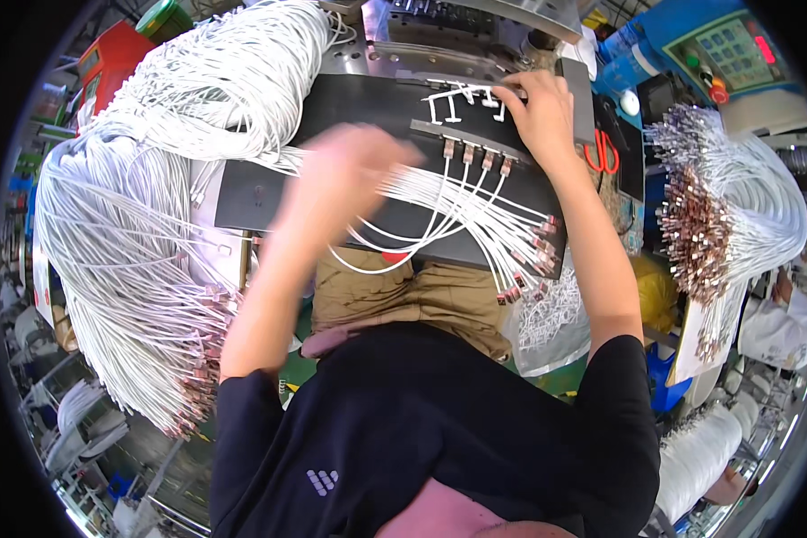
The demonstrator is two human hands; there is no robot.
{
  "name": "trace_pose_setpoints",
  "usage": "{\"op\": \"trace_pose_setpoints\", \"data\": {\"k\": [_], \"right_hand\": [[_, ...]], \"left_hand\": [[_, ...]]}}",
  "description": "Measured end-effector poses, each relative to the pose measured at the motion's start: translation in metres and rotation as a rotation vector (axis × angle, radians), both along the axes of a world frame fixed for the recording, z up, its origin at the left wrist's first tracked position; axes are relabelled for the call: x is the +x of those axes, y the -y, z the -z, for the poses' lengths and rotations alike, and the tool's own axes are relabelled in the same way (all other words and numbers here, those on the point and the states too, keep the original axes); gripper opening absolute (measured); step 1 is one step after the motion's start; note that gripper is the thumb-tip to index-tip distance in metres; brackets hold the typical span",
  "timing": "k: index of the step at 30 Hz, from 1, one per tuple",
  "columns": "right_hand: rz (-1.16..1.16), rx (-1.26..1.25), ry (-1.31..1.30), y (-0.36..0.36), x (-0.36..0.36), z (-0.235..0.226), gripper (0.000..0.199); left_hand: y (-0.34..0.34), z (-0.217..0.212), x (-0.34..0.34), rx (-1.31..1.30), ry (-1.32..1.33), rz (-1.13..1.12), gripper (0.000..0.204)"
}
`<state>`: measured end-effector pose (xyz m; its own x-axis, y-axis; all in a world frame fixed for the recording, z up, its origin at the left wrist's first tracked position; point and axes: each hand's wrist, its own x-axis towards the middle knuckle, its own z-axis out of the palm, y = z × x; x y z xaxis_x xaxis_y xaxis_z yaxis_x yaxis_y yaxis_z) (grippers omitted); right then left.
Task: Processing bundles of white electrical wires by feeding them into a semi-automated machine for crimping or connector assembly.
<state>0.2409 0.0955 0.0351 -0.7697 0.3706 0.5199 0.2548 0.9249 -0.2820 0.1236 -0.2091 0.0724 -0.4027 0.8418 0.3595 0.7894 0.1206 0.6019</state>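
Observation:
My right hand [542, 112] is at the far side of the black work board [332, 108]. Its thumb and fingers are closed on the end of a white plastic sprue [462, 92], a thin branched frame. Just nearer lies a metal bar fixture [475, 136] with several cable connectors [487, 161] seated along its edge, their white cables trailing toward me. Smeared by motion, my left hand [354, 175] hovers over a bundle of white cables [430, 190] left of the fixture; its fingers cannot be made out. The bundle's connector ends [538, 251] fan out at the board's right.
Large heaps of white cables [215, 81] crowd the left, and another bundle [699, 206] hangs at the right. Orange-handled scissors [603, 152] lie right of my forearm. A clear bag of white scraps [551, 323] sits below the board. Metal machinery [457, 40] borders the far side.

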Motion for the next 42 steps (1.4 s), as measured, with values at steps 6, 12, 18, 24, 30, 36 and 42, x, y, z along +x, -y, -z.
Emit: {"op": "trace_pose_setpoints", "data": {"k": [6,12,18,24,30,36,42], "right_hand": [[-0.214,-0.303,0.412,0.022,0.081,-0.026,0.037],[-0.264,-0.282,-0.006,0.007,0.047,0.017,0.026],[-0.146,-0.307,-0.118,-0.058,-0.074,0.011,0.038],[-0.085,-0.343,-0.128,-0.122,-0.151,0.022,0.038],[-0.035,-0.138,-0.088,-0.113,-0.158,0.011,0.039],[-0.184,0.289,0.075,-0.042,-0.112,0.013,0.047],[-0.172,0.112,-0.008,-0.008,-0.112,0.013,0.055]], "left_hand": [[-0.036,0.047,0.082,0.051,-0.339,0.137,0.028],[-0.052,0.046,0.068,-0.007,-0.315,0.068,0.015],[-0.097,0.025,0.015,-0.111,-0.387,-0.047,0.028],[-0.174,0.023,-0.065,-0.175,-0.366,-0.155,0.03],[-0.194,0.004,-0.095,-0.444,-0.146,-0.099,0.031],[-0.184,0.036,-0.117,-0.273,-0.143,-0.275,0.035],[-0.192,0.074,-0.127,0.037,-0.684,-0.324,0.053]]}}
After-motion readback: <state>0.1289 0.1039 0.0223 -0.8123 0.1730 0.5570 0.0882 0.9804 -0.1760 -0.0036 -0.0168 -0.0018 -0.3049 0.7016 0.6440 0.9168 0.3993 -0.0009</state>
